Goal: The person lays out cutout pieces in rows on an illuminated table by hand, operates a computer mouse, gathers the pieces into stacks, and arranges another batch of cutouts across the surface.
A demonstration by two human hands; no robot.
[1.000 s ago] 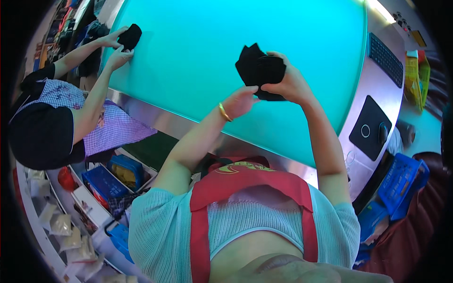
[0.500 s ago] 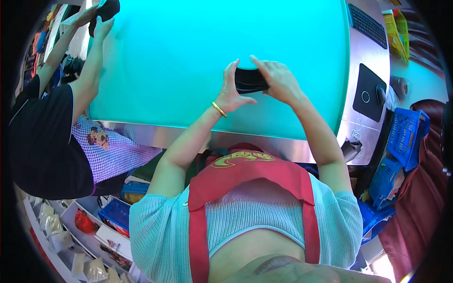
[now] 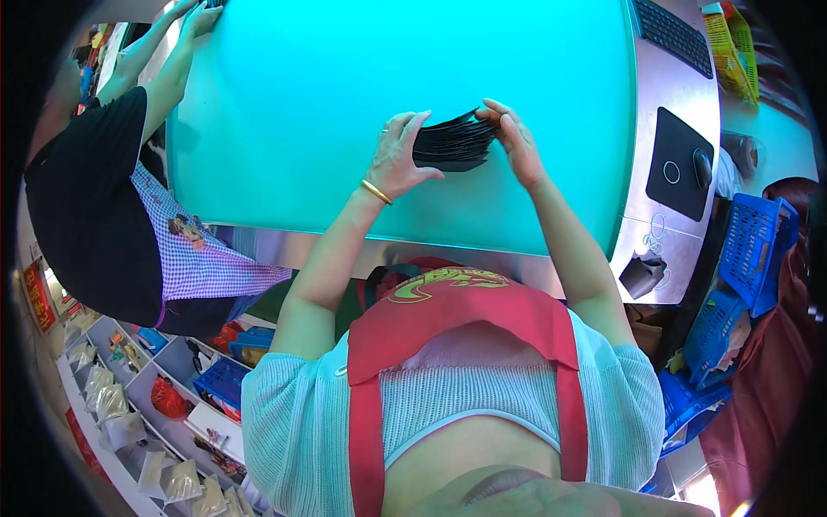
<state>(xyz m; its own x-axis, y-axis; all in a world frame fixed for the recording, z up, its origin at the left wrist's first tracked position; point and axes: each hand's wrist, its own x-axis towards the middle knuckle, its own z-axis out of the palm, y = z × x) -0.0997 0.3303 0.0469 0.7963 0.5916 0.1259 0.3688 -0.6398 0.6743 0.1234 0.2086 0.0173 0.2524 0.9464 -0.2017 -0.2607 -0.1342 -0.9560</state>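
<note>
A stack of thin black flat pieces [image 3: 452,145] is held over the turquoise tabletop, its layers fanned apart towards the right end. My left hand [image 3: 399,155], with a gold bangle at the wrist, grips the left end, thumb along the near side and fingers at the far side. At the other end is my right hand [image 3: 515,142], its curled fingers on the fanned far right corner. Its grip is partly hidden. What the pieces are I cannot tell.
The turquoise table [image 3: 301,112] has a metal rim. To the right are a keyboard [image 3: 672,36], a mouse on a black pad [image 3: 676,164] and blue baskets [image 3: 751,250]. At the left, a co-worker in black leans over the table, hands [image 3: 200,19] at a dark object. Sorted packets [image 3: 108,396] lie behind.
The stack has gone from compact to fanned out. My left hand has shifted slightly left, and my right hand has turned more upright at the right end. The co-worker's hands moved farther away.
</note>
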